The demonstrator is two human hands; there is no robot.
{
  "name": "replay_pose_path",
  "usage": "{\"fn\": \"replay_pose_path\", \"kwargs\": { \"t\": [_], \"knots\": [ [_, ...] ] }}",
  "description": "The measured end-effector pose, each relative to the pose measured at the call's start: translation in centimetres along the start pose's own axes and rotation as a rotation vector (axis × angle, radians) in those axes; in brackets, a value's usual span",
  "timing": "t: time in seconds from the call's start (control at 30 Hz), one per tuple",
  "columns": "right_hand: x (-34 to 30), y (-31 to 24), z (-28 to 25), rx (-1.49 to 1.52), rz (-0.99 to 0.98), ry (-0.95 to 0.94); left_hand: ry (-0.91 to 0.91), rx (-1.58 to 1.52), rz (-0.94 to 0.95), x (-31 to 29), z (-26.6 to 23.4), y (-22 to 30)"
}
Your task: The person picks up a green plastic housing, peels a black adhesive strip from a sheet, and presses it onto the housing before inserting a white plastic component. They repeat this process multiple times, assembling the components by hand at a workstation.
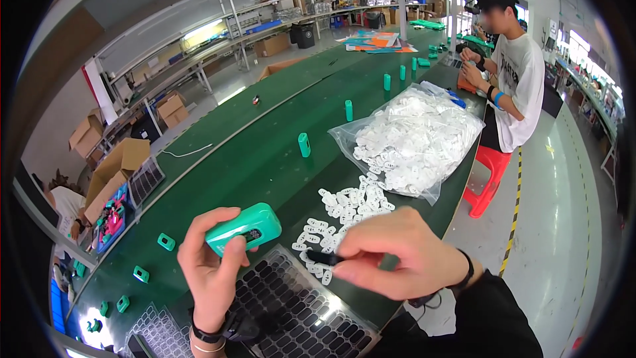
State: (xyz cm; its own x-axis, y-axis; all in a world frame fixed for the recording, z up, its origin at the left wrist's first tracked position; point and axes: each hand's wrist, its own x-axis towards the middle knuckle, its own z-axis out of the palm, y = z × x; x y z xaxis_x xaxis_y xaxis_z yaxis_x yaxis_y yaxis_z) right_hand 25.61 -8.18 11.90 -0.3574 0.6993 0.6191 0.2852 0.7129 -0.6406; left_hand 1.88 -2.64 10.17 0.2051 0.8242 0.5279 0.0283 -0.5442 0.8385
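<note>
My left hand (pixel 207 268) is wrapped round a glossy green handheld device (pixel 248 225) with a small dark display, thumb pressed near the display. To its right, my right hand (pixel 414 255) pinches a small black strip-like piece (pixel 322 257) between thumb and fingertips, apart from the device. Motion blur hides the strip's exact kind. Beneath both hands lies a clear sheet (pixel 278 292) bearing rows of dark rounded shapes. Loose small white oval pieces (pixel 354 205) are scattered on the table just beyond my right hand.
A large clear bag (pixel 417 139) of white pieces rests on the green table (pixel 252 166). Several green devices (pixel 304 145) stand in a line beyond. Others lie at left, near a second sheet (pixel 156 331). A co-worker (pixel 520 73) sits at right on a red stool (pixel 488 176).
</note>
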Motion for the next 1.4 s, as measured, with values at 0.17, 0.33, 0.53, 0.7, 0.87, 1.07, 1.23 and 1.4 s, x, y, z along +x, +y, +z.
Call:
{"fn": "replay_pose_path", "kwargs": {
  "t": [0.17,0.33,0.53,0.7,0.87,1.07,1.23,1.4],
  "knots": [
    [4.9,-1.0,2.0,-0.115,-0.298,0.061,0.015,-0.016,0.14,-0.1,-0.2,0.9],
    [6.3,2.2,5.2,-0.228,-0.238,0.163,0.123,-0.039,0.048,-0.5,-0.6,1.0],
    [6.2,3.4,5.2,-0.224,-0.28,0.065,0.094,0.179,0.113,-0.3,-1.3,0.7],
    [6.2,3.6,4.2,-0.187,-0.288,-0.012,0.075,0.15,0.065,-0.1,-1.4,0.4],
    [5.8,3.5,4.8,-0.213,-0.288,0.054,0.071,0.13,0.057,-0.3,-1.3,0.4],
    [5.5,3.2,5.2,-0.282,-0.302,0.1,0.107,0.132,0.077,-0.7,-0.8,0.8],
    [5.6,2.7,4.9,-0.246,-0.291,0.064,0.135,0.171,0.122,-0.8,-1.5,0.6],
    [5.6,2.4,4.5,-0.239,-0.25,-0.006,0.07,0.172,0.148,-0.5,-1.3,0.5]
  ]
}}
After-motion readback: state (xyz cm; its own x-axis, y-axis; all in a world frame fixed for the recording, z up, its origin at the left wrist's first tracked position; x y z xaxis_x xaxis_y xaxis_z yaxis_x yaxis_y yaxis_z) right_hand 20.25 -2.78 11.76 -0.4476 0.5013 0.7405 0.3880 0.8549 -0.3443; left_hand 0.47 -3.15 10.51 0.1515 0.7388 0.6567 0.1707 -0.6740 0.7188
